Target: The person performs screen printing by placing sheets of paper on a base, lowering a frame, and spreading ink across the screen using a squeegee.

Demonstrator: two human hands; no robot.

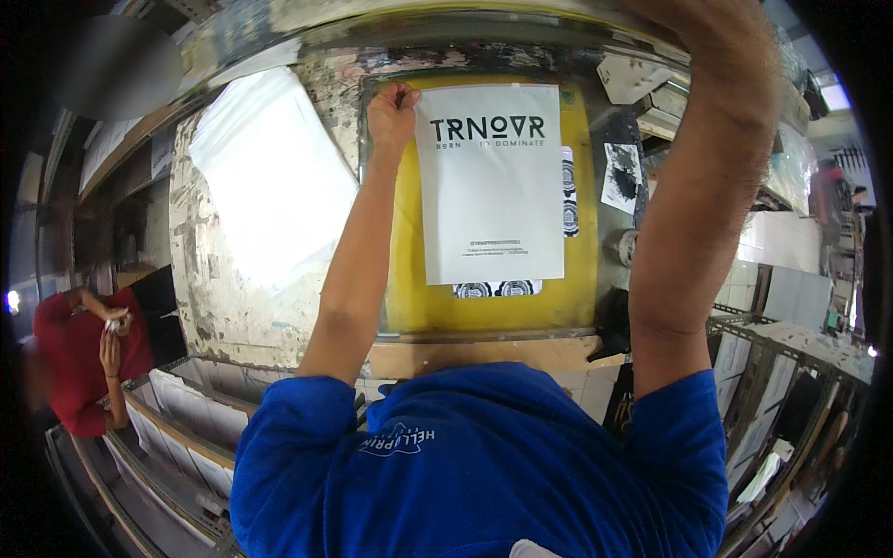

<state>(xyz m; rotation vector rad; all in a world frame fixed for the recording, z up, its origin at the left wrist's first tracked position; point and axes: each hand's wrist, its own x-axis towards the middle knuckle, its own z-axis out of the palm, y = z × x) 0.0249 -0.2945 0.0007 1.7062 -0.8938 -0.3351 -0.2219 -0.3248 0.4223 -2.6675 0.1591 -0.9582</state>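
Note:
My left hand (394, 107) is closed, its fingers pinched at the upper left corner of a white printed bag (493, 200). The bag lies flat and upright, with black lettering near its top and small print low down. Beneath it is a yellow board (405, 288). Black-and-white patterned pieces (570, 191) peek out from under the bag's right and bottom edges. My right arm (698, 205) reaches up to the far right, and my right hand (662, 17) is by a long frame-like edge at the top. Its fingers are cut off or hidden there.
A stack of white sheets or bags (270, 177) lies left of the board on a paint-worn table (200, 288). An ink-smeared paper (621, 177) sits at the right. Racks (177, 418) stand on both sides. A person in red (88, 358) works at the far left.

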